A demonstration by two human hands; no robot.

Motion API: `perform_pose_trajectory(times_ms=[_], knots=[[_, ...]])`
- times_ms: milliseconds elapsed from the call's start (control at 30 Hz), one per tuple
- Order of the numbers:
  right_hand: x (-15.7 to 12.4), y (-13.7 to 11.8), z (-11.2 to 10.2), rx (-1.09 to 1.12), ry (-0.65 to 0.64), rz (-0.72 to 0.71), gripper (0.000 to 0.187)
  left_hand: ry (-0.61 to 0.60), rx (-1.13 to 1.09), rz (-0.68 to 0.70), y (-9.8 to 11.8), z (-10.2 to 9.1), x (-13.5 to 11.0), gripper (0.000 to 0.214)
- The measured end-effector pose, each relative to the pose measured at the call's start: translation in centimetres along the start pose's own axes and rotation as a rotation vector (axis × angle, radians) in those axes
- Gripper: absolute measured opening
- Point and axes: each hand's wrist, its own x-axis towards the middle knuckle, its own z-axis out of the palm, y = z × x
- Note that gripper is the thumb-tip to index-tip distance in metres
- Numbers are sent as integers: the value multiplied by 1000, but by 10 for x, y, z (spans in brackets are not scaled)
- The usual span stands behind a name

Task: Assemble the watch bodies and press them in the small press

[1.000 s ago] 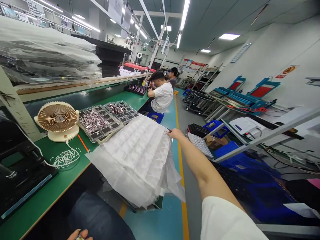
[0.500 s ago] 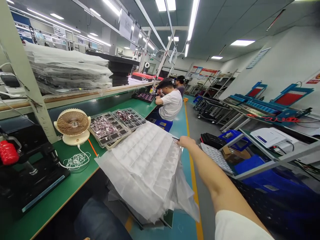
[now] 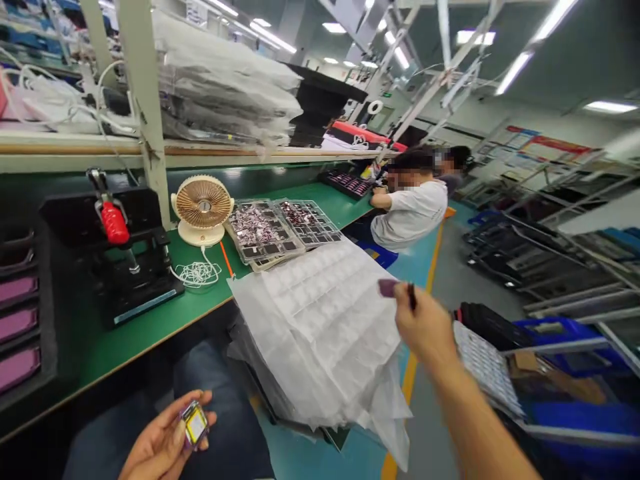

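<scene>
A green tabletop (image 3: 145, 333) spans the left of the frame, beside a white-sheeted stack (image 3: 320, 313) at centre. Right of centre, my right hand (image 3: 424, 323) pinches a purple piece (image 3: 387, 288) and a dark object (image 3: 412, 297); lower left, my left hand (image 3: 160, 437) grips a small yellow-edged device (image 3: 195, 425).

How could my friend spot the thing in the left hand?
Find the green workbench; below its edge is the left hand. Its fingers hold a small device with a yellow-bordered face, unlike the plain purple pieces in the black tray.
</scene>
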Motion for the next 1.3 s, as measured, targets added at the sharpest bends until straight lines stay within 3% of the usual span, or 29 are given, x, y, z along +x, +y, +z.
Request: perform_pose_trajectory(times_ms=[33, 100, 167, 267, 367, 467, 567, 833, 933, 1067, 1300], knots=[[-35, -27, 7, 266, -51, -149, 38, -34, 10, 24, 3, 6, -1, 47], [-107, -84, 27, 752, -301, -393, 34, -116, 39, 54, 9, 19, -6, 44], [-161, -139, 49, 1033, -541, -456, 31, -174, 56, 61, 15, 28, -10, 43], [-196, -199, 76, 1228, -708, -513, 23, -177, 49, 76, 21, 25, -12, 44], [-198, -228, 97, 1204, -587, -670, 19, -86, 6, 139, 25, 9, -12, 42], [-200, -241, 113, 1131, -371, -873, 27, -6, -74, 205, 27, -7, -12, 41], [-207, -249, 120, 1067, -303, -1007, 34, 13, -117, 231, 28, -15, -11, 42], [-203, -262, 118, 1181, -168, -919, 26, -3, -82, 239, 36, -23, -6, 40], [-198, -259, 102, 1261, -221, -830, 26, 14, -35, 318, 36, -29, -4, 40], [-199, -260, 80, 1335, -429, -941, 20, 69, 50, 462, 34, -38, -2, 41], [-202, -271, 88, 1374, -454, -1014, 26, 109, 105, 529, 35, -41, -3, 44]])
